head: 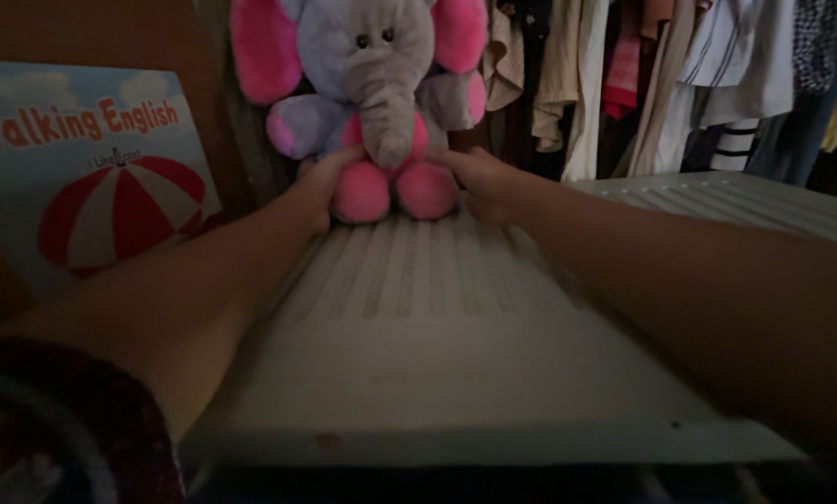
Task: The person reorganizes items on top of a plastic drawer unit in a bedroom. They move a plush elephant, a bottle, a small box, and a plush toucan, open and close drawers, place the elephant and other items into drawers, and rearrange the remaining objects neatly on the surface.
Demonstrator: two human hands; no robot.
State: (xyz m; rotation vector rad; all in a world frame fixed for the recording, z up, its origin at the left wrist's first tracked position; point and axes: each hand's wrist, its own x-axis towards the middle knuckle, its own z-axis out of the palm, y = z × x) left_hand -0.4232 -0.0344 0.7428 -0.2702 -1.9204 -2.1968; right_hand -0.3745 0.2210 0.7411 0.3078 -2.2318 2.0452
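A plush elephant [372,65], grey-lilac with pink ears and pink feet, sits upright at the far end of a white ribbed board [437,308]. My left hand [320,187] wraps the toy's lower left side, by its pink foot. On the other side, my right hand [479,182] presses against the toy's right foot and hip. Both forearms stretch forward over the board. The fingers behind the toy are hidden.
A light-blue poster [83,168] with a red-and-white umbrella picture leans at the left against a brown wall. Several garments [680,75] hang on a rail behind and to the right. The white board's near edge [484,448] lies close to me. The scene is dim.
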